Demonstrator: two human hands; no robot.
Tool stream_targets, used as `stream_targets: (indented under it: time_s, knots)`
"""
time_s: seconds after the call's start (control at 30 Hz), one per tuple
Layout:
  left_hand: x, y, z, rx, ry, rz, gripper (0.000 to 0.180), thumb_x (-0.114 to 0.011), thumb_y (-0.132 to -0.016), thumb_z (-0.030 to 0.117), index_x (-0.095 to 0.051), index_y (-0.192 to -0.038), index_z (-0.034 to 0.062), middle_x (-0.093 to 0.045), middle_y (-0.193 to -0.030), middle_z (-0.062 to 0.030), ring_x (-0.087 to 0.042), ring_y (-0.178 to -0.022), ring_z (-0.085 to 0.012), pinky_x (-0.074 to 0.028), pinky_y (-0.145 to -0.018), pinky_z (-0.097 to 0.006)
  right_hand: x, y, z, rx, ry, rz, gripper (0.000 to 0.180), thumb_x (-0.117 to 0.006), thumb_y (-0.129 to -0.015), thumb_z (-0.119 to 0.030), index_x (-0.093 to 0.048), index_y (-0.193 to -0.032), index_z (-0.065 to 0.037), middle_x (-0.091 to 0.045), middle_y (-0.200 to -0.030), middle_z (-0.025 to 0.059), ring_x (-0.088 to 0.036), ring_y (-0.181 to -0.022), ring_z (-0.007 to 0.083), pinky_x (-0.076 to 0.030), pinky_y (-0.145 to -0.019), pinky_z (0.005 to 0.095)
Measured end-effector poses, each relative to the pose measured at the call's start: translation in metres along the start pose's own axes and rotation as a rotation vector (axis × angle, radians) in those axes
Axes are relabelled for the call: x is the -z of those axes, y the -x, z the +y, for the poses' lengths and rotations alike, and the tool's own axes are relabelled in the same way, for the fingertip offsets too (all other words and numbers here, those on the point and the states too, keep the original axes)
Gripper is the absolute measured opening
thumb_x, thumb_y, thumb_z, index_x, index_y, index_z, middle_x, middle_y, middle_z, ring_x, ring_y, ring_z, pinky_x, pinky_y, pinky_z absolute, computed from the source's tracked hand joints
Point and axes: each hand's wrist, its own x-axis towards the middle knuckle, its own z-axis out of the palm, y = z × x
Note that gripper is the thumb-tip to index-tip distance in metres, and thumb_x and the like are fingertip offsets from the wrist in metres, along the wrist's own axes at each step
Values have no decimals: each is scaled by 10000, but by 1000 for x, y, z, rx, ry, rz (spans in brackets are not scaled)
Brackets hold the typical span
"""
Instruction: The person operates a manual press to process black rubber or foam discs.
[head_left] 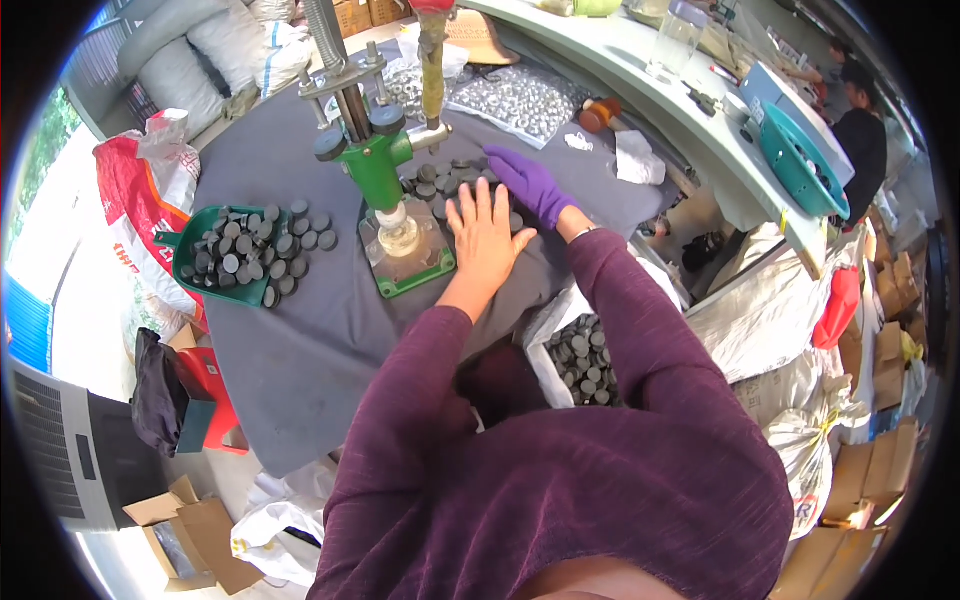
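My bare left hand [485, 243] lies with fingers spread over the near side of a pile of dark grey round caps [428, 182], just right of a green hand press [372, 168]. My right hand [532, 187], in a purple glove, reaches along the far right side of that pile, fingers stretched out. Neither hand grips anything that I can see; some caps are hidden under them. A pale round fitting [399, 235] sits beneath the press's ram on its green-edged base [420, 284]. To the left, a green scoop [180, 250] holds many more caps, several spilled beside it.
A clear bag of small shiny metal parts [520, 103] lies at the table's back. Below the right edge, an open white sack [541, 345] holds more caps. A long bench [600, 40] with a teal basket [790, 170] runs along the right; a person [858, 130] sits beyond.
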Motion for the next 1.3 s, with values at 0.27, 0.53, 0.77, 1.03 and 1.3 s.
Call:
stream_targets:
  time_s: [0.27,0.53,0.77,1.03,1.3]
  knots:
    - [8,-3,5,403,61,-58,948,-755,-685,569,-403,-1398,53,-283,-1488,-270,-263,-1367,-448,-261,-1056,-574,11,8,8,240,174,-262,332,-454,-941,-197,-576,-1229,-87,-620,-1183,150,-620,-1036,318,-485,-901,363]
    - [7,7,16,303,104,3,911,-779,-653,556,-466,-1339,43,-359,-1436,-245,-313,-1330,-419,-304,-1040,-554,17,33,1,161,70,-177,366,-462,-962,-214,-559,-1273,-47,-619,-1200,158,-608,-1087,282,-458,-950,347]
    - [5,14,23,265,199,-12,925,-774,-649,577,-466,-1339,42,-364,-1439,-235,-298,-1350,-406,-293,-1028,-569,16,39,-17,18,-117,-286,375,-456,-963,-220,-557,-1290,-68,-619,-1211,151,-609,-1091,298,-459,-959,354]
    - [5,10,30,379,91,-63,879,-806,-647,501,-474,-1321,46,-388,-1429,-193,-308,-1348,-386,-311,-1003,-546,19,41,-5,221,151,-246,372,-464,-953,-214,-563,-1282,-71,-621,-1199,159,-607,-1091,308,-462,-955,357]
    - [-2,11,38,333,141,-14,797,-819,-656,435,-501,-1275,46,-439,-1396,-147,-323,-1339,-354,-323,-1010,-548,19,47,-3,176,155,-232,328,-474,-940,-201,-583,-1232,-99,-634,-1172,141,-615,-1048,317,-486,-902,359]
